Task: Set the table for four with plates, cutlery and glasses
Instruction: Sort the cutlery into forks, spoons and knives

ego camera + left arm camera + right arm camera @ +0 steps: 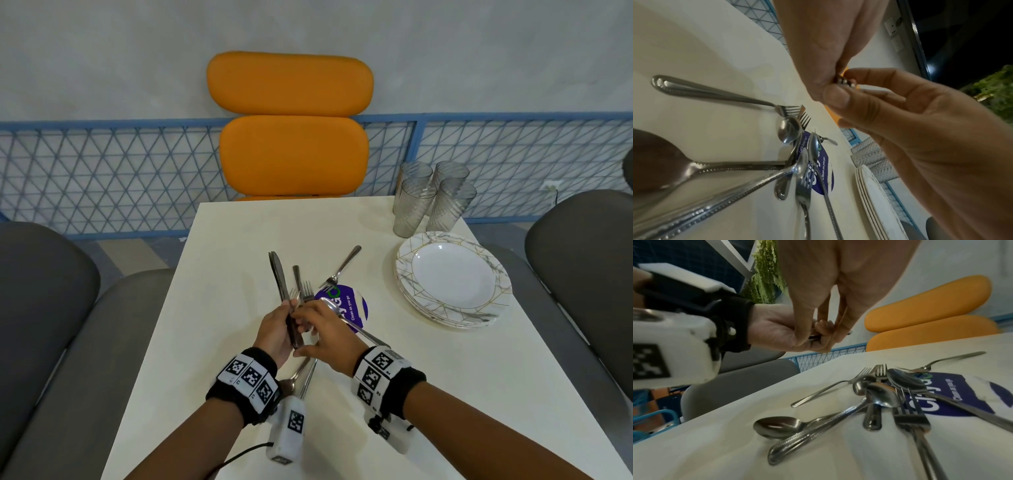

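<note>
While both hands meet above the middle of the white table (239, 240):
Left hand (274, 334): fingers curled round the handles of a bundle of steel knives (279, 274), blades pointing toward the far edge.
Right hand (325, 337): fingertips pinching the same bundle at the handles.
Loose steel forks and spoons (875, 395): piled beneath the hands, partly on a round blue sticker (356, 305).
Stack of white marble-patterned plates (452, 277): by the right edge.
Four ribbed clear glasses (431, 195): far right corner, just behind the plates.
</note>
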### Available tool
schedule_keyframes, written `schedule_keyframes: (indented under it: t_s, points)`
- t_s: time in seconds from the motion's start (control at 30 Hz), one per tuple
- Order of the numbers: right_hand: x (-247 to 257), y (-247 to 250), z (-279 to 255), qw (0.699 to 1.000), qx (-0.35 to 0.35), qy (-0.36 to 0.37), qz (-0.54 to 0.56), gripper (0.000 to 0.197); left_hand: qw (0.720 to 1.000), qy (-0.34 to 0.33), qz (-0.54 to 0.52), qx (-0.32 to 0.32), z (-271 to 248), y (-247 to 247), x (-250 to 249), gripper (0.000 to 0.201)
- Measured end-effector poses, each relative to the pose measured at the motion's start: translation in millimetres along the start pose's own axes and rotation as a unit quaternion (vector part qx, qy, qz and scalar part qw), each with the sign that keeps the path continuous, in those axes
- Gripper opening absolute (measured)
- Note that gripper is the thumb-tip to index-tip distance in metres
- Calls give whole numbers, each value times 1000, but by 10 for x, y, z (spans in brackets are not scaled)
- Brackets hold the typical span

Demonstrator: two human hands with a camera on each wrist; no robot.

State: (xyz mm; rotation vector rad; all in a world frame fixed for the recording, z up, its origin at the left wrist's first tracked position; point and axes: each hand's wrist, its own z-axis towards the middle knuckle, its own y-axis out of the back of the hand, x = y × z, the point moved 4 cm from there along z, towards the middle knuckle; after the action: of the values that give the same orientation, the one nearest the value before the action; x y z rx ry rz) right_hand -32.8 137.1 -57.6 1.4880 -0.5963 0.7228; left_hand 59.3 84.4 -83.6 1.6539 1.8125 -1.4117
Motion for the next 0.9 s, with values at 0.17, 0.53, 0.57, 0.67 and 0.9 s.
schedule_keyframes:
  t_s: [0.17, 0.53, 0.57, 0.67, 0.9]
  points:
    - [-155, 23, -66, 975, -30, -168, 144, 35, 999, -8, -33, -23, 81, -98, 17, 23]
    - [-274, 355, -61, 974, -52, -218, 21, 20, 999, 10, 53, -10, 158, -479, 288, 26]
    - [-289, 367, -64, 974, -48, -222, 10, 19, 998, 17, 63, -11, 166, -502, 324, 26]
    - [-369, 406, -78, 968, -32, -248, 1, 19, 997, 22, 79, -8, 191, -566, 375, 24]
    - [-531, 529, -66, 954, -12, -298, -18, 22, 994, 35, 108, -6, 274, -733, 505, 32]
